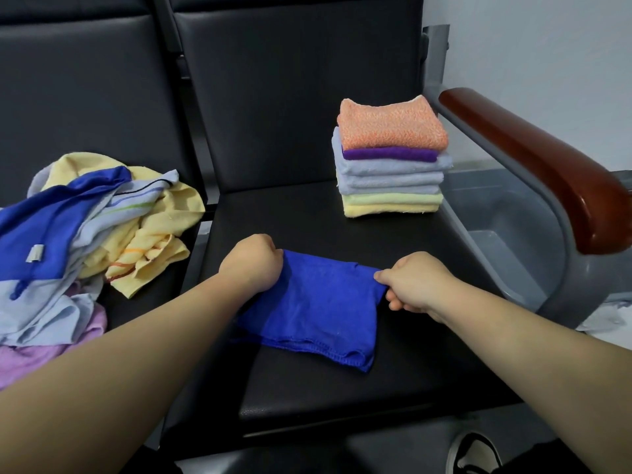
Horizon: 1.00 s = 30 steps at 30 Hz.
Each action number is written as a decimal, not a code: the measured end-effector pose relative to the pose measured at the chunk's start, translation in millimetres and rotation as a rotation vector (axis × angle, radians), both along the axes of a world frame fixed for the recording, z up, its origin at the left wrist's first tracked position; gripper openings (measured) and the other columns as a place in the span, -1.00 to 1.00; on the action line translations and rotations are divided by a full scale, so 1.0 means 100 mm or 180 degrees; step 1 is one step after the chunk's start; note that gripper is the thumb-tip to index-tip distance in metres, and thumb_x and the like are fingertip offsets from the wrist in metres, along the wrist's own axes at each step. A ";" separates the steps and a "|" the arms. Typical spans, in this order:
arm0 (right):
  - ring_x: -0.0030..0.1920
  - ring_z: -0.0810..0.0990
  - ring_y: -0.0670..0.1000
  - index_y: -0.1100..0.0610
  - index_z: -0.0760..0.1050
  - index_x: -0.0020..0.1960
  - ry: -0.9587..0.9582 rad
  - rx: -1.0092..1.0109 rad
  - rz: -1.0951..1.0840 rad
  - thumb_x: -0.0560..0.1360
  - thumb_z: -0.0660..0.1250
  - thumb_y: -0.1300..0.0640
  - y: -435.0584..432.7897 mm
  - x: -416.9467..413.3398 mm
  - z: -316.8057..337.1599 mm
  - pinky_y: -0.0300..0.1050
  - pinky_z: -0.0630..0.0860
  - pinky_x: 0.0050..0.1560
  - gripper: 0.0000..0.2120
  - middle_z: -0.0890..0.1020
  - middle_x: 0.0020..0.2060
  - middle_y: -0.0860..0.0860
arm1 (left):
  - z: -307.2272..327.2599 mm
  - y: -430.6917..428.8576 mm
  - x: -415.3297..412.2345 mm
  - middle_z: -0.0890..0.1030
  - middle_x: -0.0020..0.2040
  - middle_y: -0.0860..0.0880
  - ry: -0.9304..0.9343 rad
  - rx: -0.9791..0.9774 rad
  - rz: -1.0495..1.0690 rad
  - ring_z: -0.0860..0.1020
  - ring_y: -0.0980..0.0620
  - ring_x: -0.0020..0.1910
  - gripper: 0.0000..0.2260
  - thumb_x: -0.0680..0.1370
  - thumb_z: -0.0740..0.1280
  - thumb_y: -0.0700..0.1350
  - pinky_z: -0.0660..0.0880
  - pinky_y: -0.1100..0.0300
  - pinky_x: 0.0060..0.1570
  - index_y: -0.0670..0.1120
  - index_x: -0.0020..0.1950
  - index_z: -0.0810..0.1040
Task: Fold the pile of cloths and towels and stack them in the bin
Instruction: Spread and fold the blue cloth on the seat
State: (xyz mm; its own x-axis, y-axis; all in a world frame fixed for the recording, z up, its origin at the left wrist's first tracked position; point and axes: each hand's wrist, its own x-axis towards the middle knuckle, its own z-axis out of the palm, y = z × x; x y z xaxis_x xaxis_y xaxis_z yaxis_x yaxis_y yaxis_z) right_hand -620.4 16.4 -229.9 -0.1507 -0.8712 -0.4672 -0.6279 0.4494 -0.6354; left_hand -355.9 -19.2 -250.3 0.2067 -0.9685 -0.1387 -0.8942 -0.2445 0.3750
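Note:
A bright blue cloth (318, 309) lies partly folded on the black seat (342, 388) in front of me. My left hand (253, 263) grips its far left corner with curled fingers. My right hand (415, 280) pinches its far right corner. A stack of several folded towels (390, 159), orange on top, stands at the back right of the seat. An unfolded pile of cloths (85, 227), blue, yellow, pale blue and lilac, lies on the seat to the left. A grey bin (506, 234) sits on the floor beyond the right armrest.
A wooden armrest (533, 159) on a grey frame runs along the right side, between the seat and the bin. Black backrests rise behind both seats. A shoe (475, 453) shows at the bottom right.

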 end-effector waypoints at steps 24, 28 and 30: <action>-0.18 0.52 0.05 0.13 0.55 -0.13 0.0540 -0.0271 0.0942 0.49 0.47 0.10 -0.25 -0.03 0.11 -0.07 0.46 -0.13 -0.87 0.59 -0.18 0.04 | 0.14 -0.07 0.07 0.55 -0.07 0.01 0.0372 0.0100 -0.0930 0.53 0.03 -0.10 -0.90 0.62 0.35 -0.03 0.45 0.13 -0.12 0.01 -0.06 0.49; -0.11 0.57 0.09 0.09 0.54 -0.04 -0.0478 -0.0768 0.0410 0.56 0.40 0.09 -0.44 -0.19 0.20 0.04 0.51 -0.07 -0.92 0.64 -0.12 0.07 | 0.31 -0.15 0.08 0.52 -0.26 -0.02 0.1722 -0.0283 -0.0412 0.49 -0.02 -0.26 -0.88 0.64 0.33 -0.07 0.45 0.03 -0.21 -0.02 -0.08 0.46; -0.10 0.58 0.12 0.08 0.50 -0.01 -0.0785 -0.1115 0.0260 0.60 0.36 0.09 -0.55 -0.23 0.32 0.09 0.52 -0.06 -0.92 0.65 -0.11 0.09 | 0.49 -0.24 -0.02 0.52 -0.26 -0.01 0.1841 -0.0596 -0.0398 0.47 0.00 -0.27 -0.88 0.65 0.30 -0.06 0.45 0.02 -0.22 0.01 -0.07 0.44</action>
State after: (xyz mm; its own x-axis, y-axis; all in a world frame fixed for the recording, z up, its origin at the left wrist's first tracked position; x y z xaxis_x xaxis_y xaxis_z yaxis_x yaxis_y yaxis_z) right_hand -643.7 -38.8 -198.0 0.0042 -0.9880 -0.1546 -0.4626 0.1351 -0.8762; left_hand -358.1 -43.1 -201.8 0.0323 -0.9993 -0.0197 -0.5509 -0.0342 0.8339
